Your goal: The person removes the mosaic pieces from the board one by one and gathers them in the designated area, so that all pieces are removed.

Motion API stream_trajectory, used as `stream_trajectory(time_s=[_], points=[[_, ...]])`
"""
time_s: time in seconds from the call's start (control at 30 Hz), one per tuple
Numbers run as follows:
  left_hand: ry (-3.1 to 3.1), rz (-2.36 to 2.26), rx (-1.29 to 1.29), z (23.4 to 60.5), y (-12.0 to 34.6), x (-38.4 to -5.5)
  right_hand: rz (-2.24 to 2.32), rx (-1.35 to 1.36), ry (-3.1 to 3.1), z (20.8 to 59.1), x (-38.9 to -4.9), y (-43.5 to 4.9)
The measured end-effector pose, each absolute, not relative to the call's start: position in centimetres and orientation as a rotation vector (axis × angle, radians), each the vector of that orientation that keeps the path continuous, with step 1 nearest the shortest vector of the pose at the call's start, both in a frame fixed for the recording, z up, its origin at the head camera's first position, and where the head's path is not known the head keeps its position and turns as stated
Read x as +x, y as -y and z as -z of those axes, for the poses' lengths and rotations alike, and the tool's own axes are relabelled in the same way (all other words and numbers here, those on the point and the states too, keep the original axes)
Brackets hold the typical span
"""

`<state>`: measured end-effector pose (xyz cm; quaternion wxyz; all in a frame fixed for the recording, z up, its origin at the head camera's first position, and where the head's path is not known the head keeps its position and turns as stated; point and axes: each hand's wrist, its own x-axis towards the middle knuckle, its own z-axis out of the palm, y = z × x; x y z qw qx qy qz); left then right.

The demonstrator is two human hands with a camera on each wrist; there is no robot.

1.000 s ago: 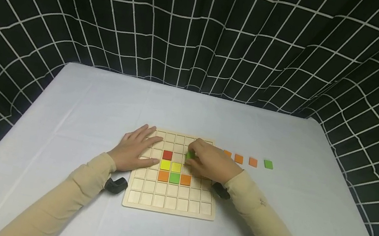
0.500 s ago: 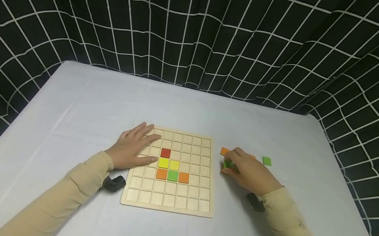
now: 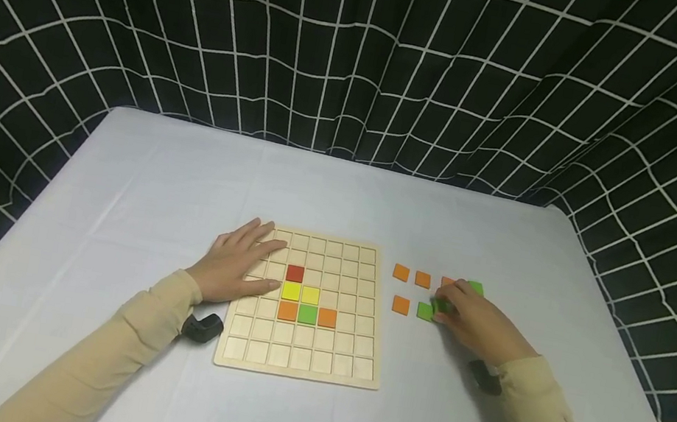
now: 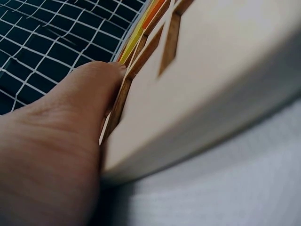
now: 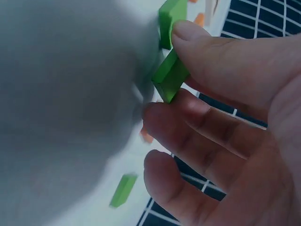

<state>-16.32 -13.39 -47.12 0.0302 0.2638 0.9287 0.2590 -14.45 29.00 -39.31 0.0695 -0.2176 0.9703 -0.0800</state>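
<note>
A square wooden grid board [image 3: 302, 359] lies on the table, with one red tile [image 3: 295, 274], two yellow tiles [image 3: 291, 292], two orange tiles [image 3: 327, 317] and one green tile [image 3: 308, 314] in its cells. My left hand [image 3: 235, 268] rests spread over the board's left edge; its thumb [image 4: 96, 87] lies along the board in the left wrist view. Right of the board, my right hand [image 3: 475, 320] pinches a green tile [image 5: 170, 77] between thumb and fingers, low over the table. Just beside it lies another green tile [image 3: 425, 311].
Loose orange tiles [image 3: 401, 272] lie in a row right of the board, with an orange tile [image 3: 400, 305] in front of them. A green tile [image 3: 476, 288] ends the row, partly behind my right hand. A black cloth with white grid lines [image 3: 331, 53] hangs around the white table [image 3: 198, 165].
My right hand has moved right, off the board and over to the loose tiles, with a green tile in its fingers. My left hand has stayed in place on the board.
</note>
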Motion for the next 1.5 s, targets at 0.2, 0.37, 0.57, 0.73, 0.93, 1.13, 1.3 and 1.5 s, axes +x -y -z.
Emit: stream_trajectory(time_s=[0.2, 0.37, 0.57, 0.73, 0.93, 1.13, 1.3, 1.5], points=[[-2.862, -0.794, 0.807, 47.0, 13.4, -16.4, 0.274, -0.626, -2.915, 39.6, -14.2, -30.4], [-2.858, -0.779, 0.788, 46.8, 13.7, -16.2, 0.316, -0.556, -2.9, 39.9, -14.4, -30.7], [-2.852, -0.779, 0.714, 46.4, 14.8, -15.3, 0.302, -0.535, -2.886, 40.6, -15.2, -29.5], [-2.854, -0.785, 0.706, 46.5, 15.0, -15.1, 0.236, -0.657, -2.925, 40.4, -15.2, -28.9], [-2.843, -0.807, 0.747, 46.5, 14.2, -15.6, 0.215, -0.754, -2.982, 38.9, -14.9, -28.2], [-2.829, -0.819, 0.741, 46.3, 13.7, -15.7, 0.272, -0.992, -2.965, 37.2, -15.3, -24.6], [-2.829, -0.815, 0.761, 46.4, 13.4, -15.7, 0.294, -1.251, -2.909, 36.8, -15.9, -20.8], [-2.814, -0.815, 0.768, 46.1, 13.1, -15.8, 0.36, -1.354, -2.804, 37.3, -16.6, -15.6]])
